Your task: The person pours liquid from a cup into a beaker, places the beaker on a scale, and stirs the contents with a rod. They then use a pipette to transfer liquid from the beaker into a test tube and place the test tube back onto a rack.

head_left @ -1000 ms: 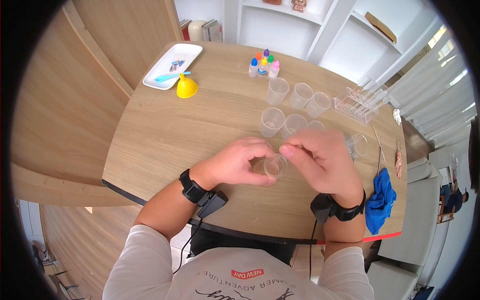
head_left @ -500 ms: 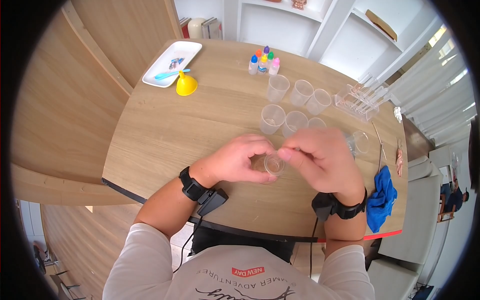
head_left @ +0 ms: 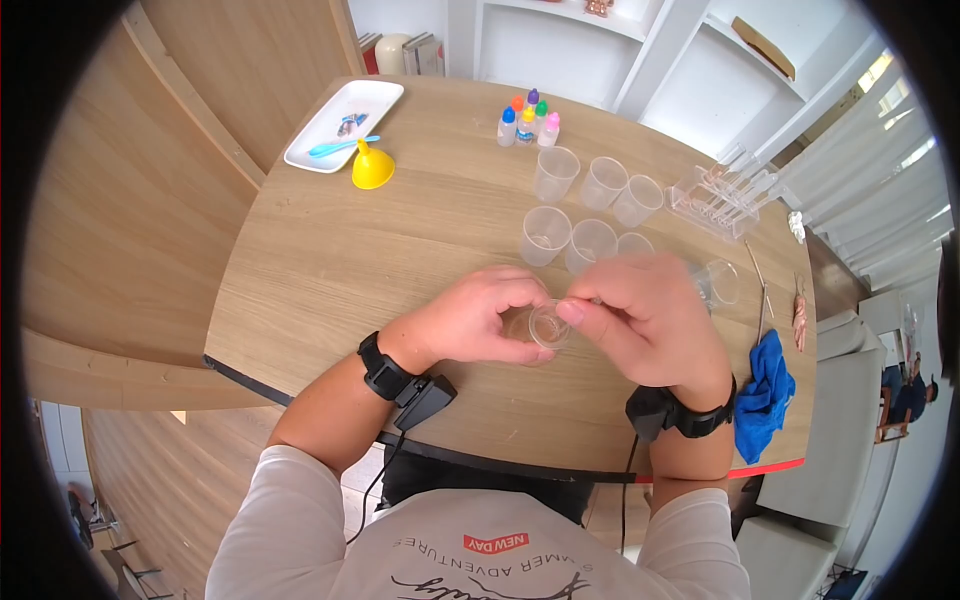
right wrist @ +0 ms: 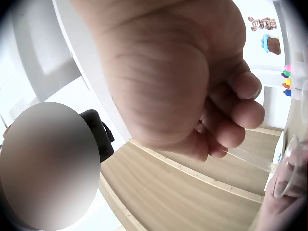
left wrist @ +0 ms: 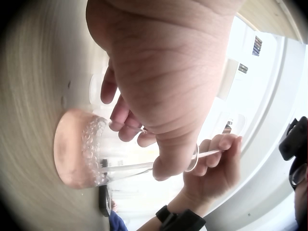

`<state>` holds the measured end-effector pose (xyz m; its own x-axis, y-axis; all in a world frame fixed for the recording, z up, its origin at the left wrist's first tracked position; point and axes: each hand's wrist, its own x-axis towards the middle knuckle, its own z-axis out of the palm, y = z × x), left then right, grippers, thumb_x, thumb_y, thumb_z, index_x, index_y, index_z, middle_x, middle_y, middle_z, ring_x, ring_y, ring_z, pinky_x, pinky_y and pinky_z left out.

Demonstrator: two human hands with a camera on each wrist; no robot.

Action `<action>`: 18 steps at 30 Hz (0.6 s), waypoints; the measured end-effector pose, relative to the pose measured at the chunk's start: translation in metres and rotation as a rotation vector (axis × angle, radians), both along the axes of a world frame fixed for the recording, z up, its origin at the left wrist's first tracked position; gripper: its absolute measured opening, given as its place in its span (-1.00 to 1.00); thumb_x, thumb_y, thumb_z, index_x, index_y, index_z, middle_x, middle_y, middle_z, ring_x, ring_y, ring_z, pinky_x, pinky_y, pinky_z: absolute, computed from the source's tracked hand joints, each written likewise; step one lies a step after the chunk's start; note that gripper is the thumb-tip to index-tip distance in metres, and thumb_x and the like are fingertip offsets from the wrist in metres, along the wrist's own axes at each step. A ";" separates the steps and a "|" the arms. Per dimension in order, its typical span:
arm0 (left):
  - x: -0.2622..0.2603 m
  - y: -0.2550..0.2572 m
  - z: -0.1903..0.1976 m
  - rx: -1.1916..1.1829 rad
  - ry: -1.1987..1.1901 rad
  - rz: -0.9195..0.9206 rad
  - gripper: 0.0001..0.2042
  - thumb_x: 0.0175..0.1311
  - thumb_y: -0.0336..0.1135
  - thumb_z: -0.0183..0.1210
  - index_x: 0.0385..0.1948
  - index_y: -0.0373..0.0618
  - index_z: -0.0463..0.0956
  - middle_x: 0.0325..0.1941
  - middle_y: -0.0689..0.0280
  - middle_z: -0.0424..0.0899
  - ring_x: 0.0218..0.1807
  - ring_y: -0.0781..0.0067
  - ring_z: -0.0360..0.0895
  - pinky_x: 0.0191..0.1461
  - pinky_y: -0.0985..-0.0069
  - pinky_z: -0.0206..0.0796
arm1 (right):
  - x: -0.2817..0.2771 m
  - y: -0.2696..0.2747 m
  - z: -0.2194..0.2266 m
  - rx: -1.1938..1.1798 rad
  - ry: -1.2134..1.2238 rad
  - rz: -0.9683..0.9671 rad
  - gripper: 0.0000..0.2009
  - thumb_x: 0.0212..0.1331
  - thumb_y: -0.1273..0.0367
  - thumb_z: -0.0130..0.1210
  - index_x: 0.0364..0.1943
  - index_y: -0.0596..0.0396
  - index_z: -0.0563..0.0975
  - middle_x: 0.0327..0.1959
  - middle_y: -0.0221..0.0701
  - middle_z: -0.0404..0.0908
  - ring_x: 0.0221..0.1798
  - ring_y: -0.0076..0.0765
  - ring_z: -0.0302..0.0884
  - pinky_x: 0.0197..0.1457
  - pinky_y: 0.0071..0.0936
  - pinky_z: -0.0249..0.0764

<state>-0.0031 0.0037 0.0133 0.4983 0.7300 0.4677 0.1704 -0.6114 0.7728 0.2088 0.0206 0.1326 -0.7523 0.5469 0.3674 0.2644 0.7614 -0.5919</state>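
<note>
My left hand (head_left: pixel 485 315) grips a clear flask (left wrist: pixel 79 149) that widens toward its base, close over the table. The left wrist view shows bubbles (left wrist: pixel 94 139) above pinkish-looking contents near its bottom. Thumb and fingers curve round the flask's upper part, partly hiding it. Over the mouth, my right hand (head_left: pixel 645 320) pinches the top of a thin clear stirring rod (left wrist: pixel 130 167), which slants through the neck down into the flask. In the right wrist view, the rod runs from the fingertips to the round rim (right wrist: pixel 287 168).
Several clear plastic cups (head_left: pixel 545 240) stand beyond my hands. Dropper bottles (head_left: pixel 527 122), a yellow funnel (head_left: pixel 373 168) and a white tray (head_left: pixel 330 150) are further back. At the right are a clear rack (head_left: pixel 725 205), a clear beaker (head_left: pixel 722 284) and a blue cloth (head_left: pixel 765 400).
My right fingertips have shifted slightly at the flask's mouth, with the rod still pinched. The left hand keeps its hold in nearly the same place.
</note>
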 end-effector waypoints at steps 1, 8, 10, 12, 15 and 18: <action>0.000 0.000 0.000 0.002 0.001 0.001 -0.63 -0.05 -0.19 0.50 -0.27 -0.12 0.56 -0.32 0.24 0.61 -0.25 0.17 0.53 -0.18 0.33 0.37 | -0.001 -0.001 0.000 0.000 0.025 -0.030 -0.96 0.12 0.44 0.22 -0.41 0.07 0.60 -0.58 -0.32 0.53 -0.56 -0.13 0.45 -0.51 -0.33 0.30; 0.000 0.000 0.000 0.003 0.009 0.008 -0.63 -0.05 -0.19 0.51 -0.27 -0.12 0.56 -0.33 0.24 0.61 -0.24 0.16 0.53 -0.18 0.32 0.38 | -0.001 -0.002 0.000 -0.001 0.036 -0.040 -0.95 0.12 0.44 0.22 -0.42 0.08 0.59 -0.58 -0.32 0.52 -0.55 -0.11 0.45 -0.51 -0.31 0.29; 0.001 0.001 -0.003 0.019 -0.008 0.016 -0.63 -0.05 -0.19 0.51 -0.27 -0.12 0.56 -0.33 0.24 0.61 -0.24 0.16 0.54 -0.17 0.32 0.38 | -0.002 -0.002 -0.002 0.015 0.042 -0.052 -0.96 0.12 0.44 0.22 -0.43 0.08 0.59 -0.58 -0.32 0.52 -0.55 -0.11 0.45 -0.51 -0.31 0.30; 0.000 0.000 0.001 0.004 0.005 0.010 -0.63 -0.05 -0.19 0.50 -0.27 -0.12 0.56 -0.33 0.24 0.61 -0.24 0.16 0.54 -0.17 0.32 0.38 | -0.002 -0.001 -0.001 0.034 0.047 -0.064 -0.96 0.12 0.44 0.21 -0.43 0.08 0.59 -0.57 -0.32 0.52 -0.55 -0.11 0.46 -0.51 -0.31 0.30; 0.001 0.001 -0.001 0.008 0.004 0.011 -0.63 -0.05 -0.19 0.51 -0.28 -0.11 0.56 -0.33 0.24 0.61 -0.24 0.16 0.54 -0.17 0.32 0.37 | -0.001 -0.001 0.000 -0.021 0.013 0.011 -0.95 0.13 0.44 0.21 -0.43 0.07 0.59 -0.57 -0.32 0.53 -0.54 -0.12 0.46 -0.50 -0.32 0.30; 0.001 0.000 0.002 0.013 -0.005 0.014 -0.63 -0.05 -0.19 0.51 -0.28 -0.11 0.56 -0.33 0.25 0.61 -0.24 0.16 0.54 -0.17 0.32 0.37 | -0.004 -0.001 -0.001 0.017 0.064 -0.107 -0.95 0.15 0.44 0.20 -0.43 0.07 0.59 -0.57 -0.32 0.53 -0.54 -0.12 0.46 -0.50 -0.32 0.31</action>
